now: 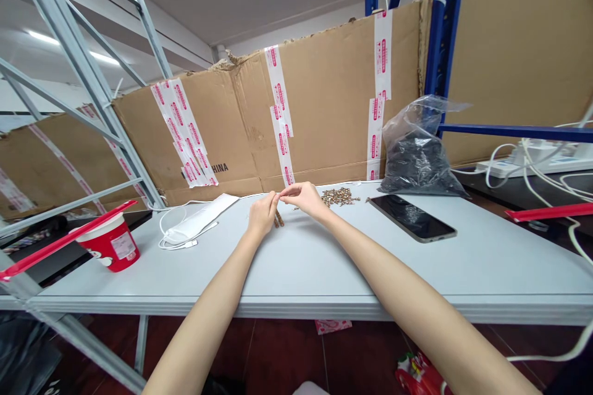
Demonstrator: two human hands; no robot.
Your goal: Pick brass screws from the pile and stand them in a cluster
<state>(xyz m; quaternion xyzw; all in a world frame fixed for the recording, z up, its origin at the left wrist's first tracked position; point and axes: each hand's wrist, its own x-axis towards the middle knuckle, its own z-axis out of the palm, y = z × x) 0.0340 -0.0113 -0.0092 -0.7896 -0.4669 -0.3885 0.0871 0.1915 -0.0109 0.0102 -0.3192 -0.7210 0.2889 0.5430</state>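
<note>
Both my arms reach out over a pale grey table (296,271). My left hand (262,215) is closed in a pinch, and a short stack of small brownish metal parts (279,220) hangs below its fingers. My right hand (303,197) is pinched too, its fingertips meeting those of the left hand at a tiny piece too small to name. Just right of the hands lies a loose pile of small metal parts (340,197) on the table.
A black phone (412,217) lies face up at the right. A plastic bag of dark parts (419,157) stands behind it. A white power bank with cable (197,223) and a red cup (111,244) sit at the left. Cardboard walls (324,99) close the back.
</note>
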